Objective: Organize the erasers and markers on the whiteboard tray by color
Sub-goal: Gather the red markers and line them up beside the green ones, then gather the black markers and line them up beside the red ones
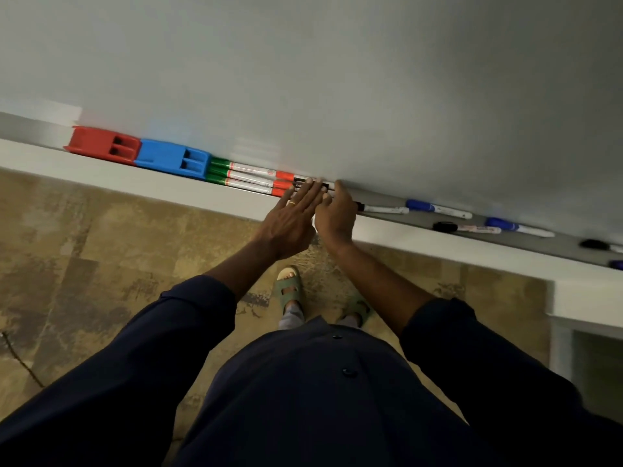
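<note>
Tray (387, 230): ran slanted along the bottom edge of the whiteboard (337, 79), white front lip, grey channel.
Red eraser (102, 144): sat at the far left end of the tray, touching the blue eraser.
Blue eraser (172, 160): right next to the red one, its right end butted against the green caps.
Green-capped markers (249, 178): three of them stacked side by side, green ends toward the blue eraser, orange-red ends toward the hands.
Black markers (305, 183): bunched just past the orange ends, mostly hidden under the fingers, so count was hard to tell, maybe two or three.
Left hand (290, 220): laid flat, fingers (312, 193) straight and pressed together on top of the black markers, ring on one finger.
Right hand (337, 214): curled over the tray just beside the left, fingers bent down onto the same bunch; couldn't tell whether actually pinching anything.
Black-capped marker (382, 208): poked out from under the right hand, lying along the tray.
Blue-capped markers (438, 209): scattered further right, well apart from the sorted group, with more black-capped ones (465, 228) mixed in between.
Floor (101, 247): mottled tan, sandalled feet visible below.
</note>
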